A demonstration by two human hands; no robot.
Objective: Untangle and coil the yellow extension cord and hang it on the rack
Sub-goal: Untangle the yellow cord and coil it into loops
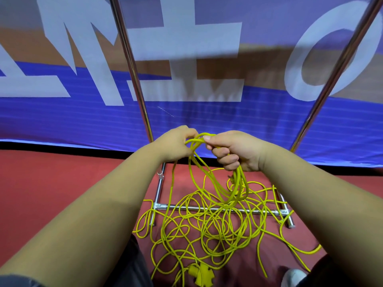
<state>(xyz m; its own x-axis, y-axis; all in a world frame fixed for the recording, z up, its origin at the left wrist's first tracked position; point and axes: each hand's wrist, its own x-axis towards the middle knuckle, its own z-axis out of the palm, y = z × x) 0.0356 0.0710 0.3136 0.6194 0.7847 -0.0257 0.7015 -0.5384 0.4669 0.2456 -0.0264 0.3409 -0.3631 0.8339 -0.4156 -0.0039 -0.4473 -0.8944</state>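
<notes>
Right hand (234, 150) was curled round a few hanging loops of the thin yellow rubber extension cord (238, 183). Left hand (176, 143) pinched one strand at the loops' top, just left of the right thumb. Most of the cord lay tangled on the red floor (62, 172), across the base bar of the chrome tube rack (132, 79).

Best approach, imo: feed one strand at a time w/ the left hand, match loop sizes, shake knots loose before they reach the bundle.

Rack's top rail was cut off above. The yellow multi-outlet socket end (200, 274) sat at the near edge, partly cropped. Plug end couldn't be found in the tangle.
</notes>
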